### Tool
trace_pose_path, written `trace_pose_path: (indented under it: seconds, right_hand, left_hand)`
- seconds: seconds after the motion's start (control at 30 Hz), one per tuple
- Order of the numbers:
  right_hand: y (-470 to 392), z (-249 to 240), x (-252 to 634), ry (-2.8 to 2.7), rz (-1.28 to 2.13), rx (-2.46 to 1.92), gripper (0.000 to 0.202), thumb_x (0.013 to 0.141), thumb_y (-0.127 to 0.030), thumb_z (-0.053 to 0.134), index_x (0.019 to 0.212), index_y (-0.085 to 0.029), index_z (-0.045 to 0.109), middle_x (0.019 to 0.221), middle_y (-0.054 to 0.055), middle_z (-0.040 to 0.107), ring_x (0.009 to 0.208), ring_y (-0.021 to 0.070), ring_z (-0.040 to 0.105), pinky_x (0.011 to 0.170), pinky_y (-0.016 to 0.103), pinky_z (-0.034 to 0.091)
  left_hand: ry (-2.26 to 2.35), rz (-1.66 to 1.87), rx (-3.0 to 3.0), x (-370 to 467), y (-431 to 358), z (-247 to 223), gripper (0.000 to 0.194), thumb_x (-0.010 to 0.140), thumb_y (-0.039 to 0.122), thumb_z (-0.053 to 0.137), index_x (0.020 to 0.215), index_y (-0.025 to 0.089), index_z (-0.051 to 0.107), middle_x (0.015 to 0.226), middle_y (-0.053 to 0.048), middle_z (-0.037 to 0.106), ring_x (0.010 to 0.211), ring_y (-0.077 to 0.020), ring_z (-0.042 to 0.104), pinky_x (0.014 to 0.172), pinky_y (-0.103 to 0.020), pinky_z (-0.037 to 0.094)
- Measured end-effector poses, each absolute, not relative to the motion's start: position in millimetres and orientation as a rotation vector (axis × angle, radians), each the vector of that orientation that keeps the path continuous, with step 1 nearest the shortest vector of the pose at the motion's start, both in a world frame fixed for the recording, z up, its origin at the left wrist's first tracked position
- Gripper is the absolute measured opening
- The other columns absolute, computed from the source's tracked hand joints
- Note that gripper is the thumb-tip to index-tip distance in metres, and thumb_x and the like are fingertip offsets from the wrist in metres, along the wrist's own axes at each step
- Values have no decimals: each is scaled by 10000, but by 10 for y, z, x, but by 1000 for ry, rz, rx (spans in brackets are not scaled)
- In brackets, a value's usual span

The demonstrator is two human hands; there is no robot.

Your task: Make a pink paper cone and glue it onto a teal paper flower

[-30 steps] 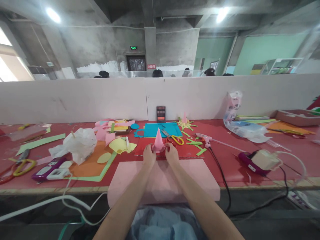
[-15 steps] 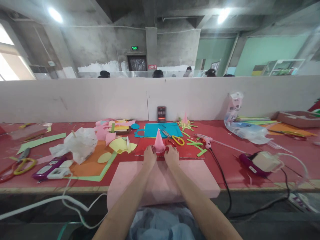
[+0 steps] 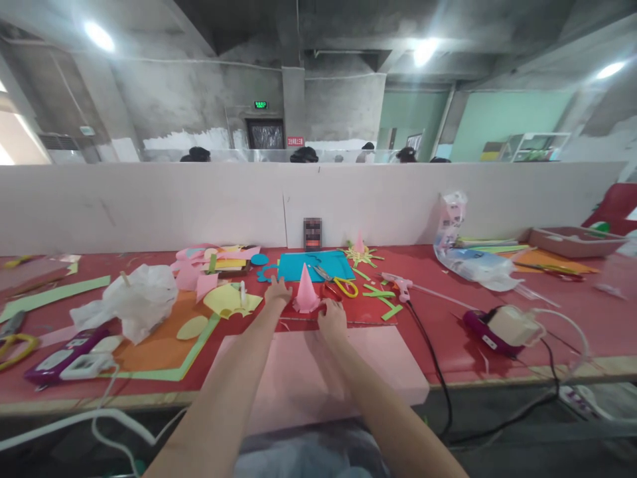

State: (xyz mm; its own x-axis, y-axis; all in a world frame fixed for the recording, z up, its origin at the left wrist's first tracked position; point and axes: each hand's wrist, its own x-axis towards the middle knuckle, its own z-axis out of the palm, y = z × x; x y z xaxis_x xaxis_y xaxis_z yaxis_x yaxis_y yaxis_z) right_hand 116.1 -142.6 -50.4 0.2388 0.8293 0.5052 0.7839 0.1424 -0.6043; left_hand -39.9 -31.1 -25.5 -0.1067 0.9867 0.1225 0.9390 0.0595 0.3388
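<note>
A pink paper cone [image 3: 305, 289] stands upright on the red board, its base cut into small flaps. My right hand [image 3: 332, 320] is at the right side of that base, fingers bent and closed at its edge. Left of the cone, my left hand [image 3: 279, 294] is apart from it, fingers stretched out and holding nothing. Just beyond those fingertips lies a blue paper ring with a scalloped edge [image 3: 267, 273]. Blue sheets [image 3: 291, 265] lie behind the cone, with scissors [image 3: 344, 285] with yellow and red handles beside it.
A pink glue gun [image 3: 402, 285] and green paper strips [image 3: 391, 311] lie to the right. Further back stands a smaller pink cone [image 3: 359, 244] on a fringed yellow-green piece. A pink block [image 3: 318, 372] sits in front; crumpled white plastic [image 3: 149, 299] and a purple power strip [image 3: 70, 358] are left.
My left hand has let go of the cone's base and moved left and slightly forward, its fingers opening. My right hand stays by the base. The view has shifted a little.
</note>
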Motion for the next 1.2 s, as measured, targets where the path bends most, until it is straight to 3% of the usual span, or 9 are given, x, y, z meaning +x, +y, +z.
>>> trace_pose_path:
  seconds: [0.13, 0.33, 0.5, 0.7, 1.03, 1.2]
  right_hand:
    - [-1423, -512, 1160, -1520, 74, -1615, 257, 674, -53, 427, 814, -195, 590, 905, 61, 641, 913, 220, 514, 819, 312, 373]
    - [-1442, -463, 1165, -1525, 94, -1652, 214, 698, -70, 440, 760, -200, 598, 872, 57, 647, 886, 219, 513, 796, 305, 362]
    - [-1466, -426, 1163, -1529, 91, -1719, 190, 714, -83, 457, 764, -190, 605, 879, 64, 644, 902, 215, 502, 786, 294, 342]
    - [-1489, -405, 1160, -1537, 86, -1714, 186, 723, -88, 461, 760, -193, 609, 882, 53, 639, 892, 199, 496, 772, 279, 332]
    - [-1423, -494, 1181, -1535, 70, -1700, 187, 724, -96, 470, 752, -198, 624, 894, 43, 640, 902, 199, 485, 769, 276, 335]
    - [-1418, -485, 1183, -1524, 83, -1710, 182, 722, -93, 474, 752, -198, 620, 891, 39, 640, 907, 200, 485, 771, 276, 334]
  left_hand:
    - [2158, 403, 2046, -432, -245, -203, 531, 805, 447, 399, 1236, 141, 449, 1284, -217, 433, 1122, -357, 483, 859, -462, 402]
    - [2253, 439, 2007, -383, -400, -267, 548, 820, 441, 349, 1182, 48, 470, 1274, -279, 402, 1053, -360, 527, 818, -443, 424]
    - [2287, 493, 1977, -394, -479, -277, 531, 796, 454, 390, 1147, 69, 494, 1215, -233, 471, 1014, -335, 553, 800, -405, 441]
    - [2326, 581, 1892, -442, -461, -290, 393, 829, 345, 349, 1074, 111, 548, 1124, -186, 536, 959, -289, 587, 795, -384, 445]
    - [2330, 710, 1772, -507, -462, -325, 375, 832, 243, 355, 1111, 59, 524, 1164, -226, 530, 956, -302, 600, 781, -395, 460]
    - [2272, 847, 1790, -483, -644, -314, 480, 831, 198, 339, 1300, 98, 363, 1355, -202, 369, 1032, -284, 572, 820, -381, 467]
